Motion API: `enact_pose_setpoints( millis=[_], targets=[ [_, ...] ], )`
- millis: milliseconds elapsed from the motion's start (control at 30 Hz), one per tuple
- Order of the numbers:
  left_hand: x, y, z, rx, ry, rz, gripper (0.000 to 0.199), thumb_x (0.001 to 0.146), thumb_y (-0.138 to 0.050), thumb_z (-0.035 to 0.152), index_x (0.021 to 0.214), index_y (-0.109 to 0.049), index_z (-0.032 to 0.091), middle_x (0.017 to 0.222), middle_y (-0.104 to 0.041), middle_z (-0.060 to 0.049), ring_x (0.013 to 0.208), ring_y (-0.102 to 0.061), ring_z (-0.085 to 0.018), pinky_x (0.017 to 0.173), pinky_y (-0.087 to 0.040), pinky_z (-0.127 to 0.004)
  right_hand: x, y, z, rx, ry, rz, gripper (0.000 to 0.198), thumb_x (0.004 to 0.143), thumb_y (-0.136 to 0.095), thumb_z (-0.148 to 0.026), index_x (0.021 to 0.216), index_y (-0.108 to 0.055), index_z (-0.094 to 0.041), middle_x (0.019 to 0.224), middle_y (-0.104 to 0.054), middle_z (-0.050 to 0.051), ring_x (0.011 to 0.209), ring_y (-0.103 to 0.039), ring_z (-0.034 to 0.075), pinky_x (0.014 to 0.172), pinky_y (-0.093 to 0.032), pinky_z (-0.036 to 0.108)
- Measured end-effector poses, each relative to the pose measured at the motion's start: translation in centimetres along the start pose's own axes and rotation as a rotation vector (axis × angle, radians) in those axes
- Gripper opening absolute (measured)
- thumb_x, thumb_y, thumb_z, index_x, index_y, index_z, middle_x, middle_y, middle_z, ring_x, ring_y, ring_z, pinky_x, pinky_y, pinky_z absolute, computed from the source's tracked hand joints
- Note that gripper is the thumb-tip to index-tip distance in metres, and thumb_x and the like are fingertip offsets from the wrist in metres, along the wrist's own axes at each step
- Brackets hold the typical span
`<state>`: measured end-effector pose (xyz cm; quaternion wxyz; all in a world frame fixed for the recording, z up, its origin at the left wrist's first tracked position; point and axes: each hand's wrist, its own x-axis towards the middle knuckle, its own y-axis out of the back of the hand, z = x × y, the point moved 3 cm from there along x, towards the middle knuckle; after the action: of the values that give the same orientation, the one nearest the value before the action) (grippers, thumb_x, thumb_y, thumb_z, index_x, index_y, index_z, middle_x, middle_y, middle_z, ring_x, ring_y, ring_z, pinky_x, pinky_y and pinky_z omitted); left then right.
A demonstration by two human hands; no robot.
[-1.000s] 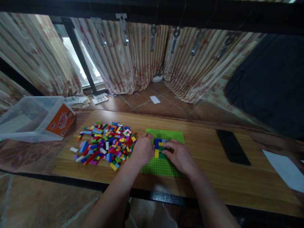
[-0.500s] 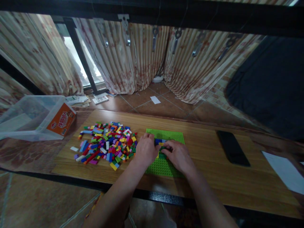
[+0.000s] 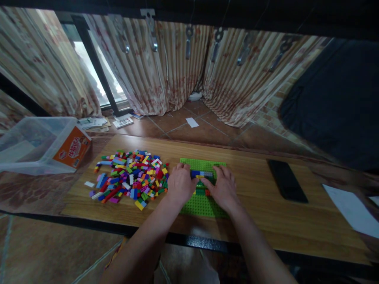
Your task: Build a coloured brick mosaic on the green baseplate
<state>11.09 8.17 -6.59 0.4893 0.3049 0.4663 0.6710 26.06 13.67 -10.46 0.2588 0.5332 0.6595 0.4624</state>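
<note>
A bright green studded baseplate [image 3: 198, 207] lies on the wooden board with a low build of toy bricks [image 3: 202, 173] on it. Blue, grey, yellow and green pieces show in the build, plus an orange brick [image 3: 207, 192] by my right thumb. My left hand [image 3: 181, 183] is curled at the build's left end, thumb against its near side; its grip is partly hidden. Over the right side, my right hand [image 3: 222, 187] has its thumb and fingers spread apart around the bricks, with no loose piece visible between them. Left of the plate spreads a pile of loose toy bricks [image 3: 130, 177].
A clear plastic bin [image 3: 38, 167] with an orange label stands at the far left. To the right lie a black phone [image 3: 287, 180] and white paper [image 3: 352, 207]. The wooden board [image 3: 251, 177] carries the plate, pile and phone. Curtains [image 3: 177, 71] hang behind.
My right hand has let go of a small dark green brick, and its fingers have spread apart. The left hand stays by the build. The whole view has shifted slightly.
</note>
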Motion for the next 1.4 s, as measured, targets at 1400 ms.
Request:
enact_pose_setpoints(
  millis=[1400],
  targets=[
    [-0.5, 1.8, 0.6, -0.608, -0.149, 0.300, 0.021, 0.090, -0.050, 0.024, 0.102, -0.065, 0.017, 0.099, -0.071, -0.006, 0.091, -0.066, -0.017, 0.085, -0.052, -0.030, -0.2, 2.7, -1.3, 0.362, 0.049, 0.192, 0.043, 0.090, -0.044, -0.049, 0.107, -0.066, -0.016, 0.108, -0.068, 0.013, 0.102, -0.061, 0.026, 0.093, -0.044, 0.044]
  ],
)
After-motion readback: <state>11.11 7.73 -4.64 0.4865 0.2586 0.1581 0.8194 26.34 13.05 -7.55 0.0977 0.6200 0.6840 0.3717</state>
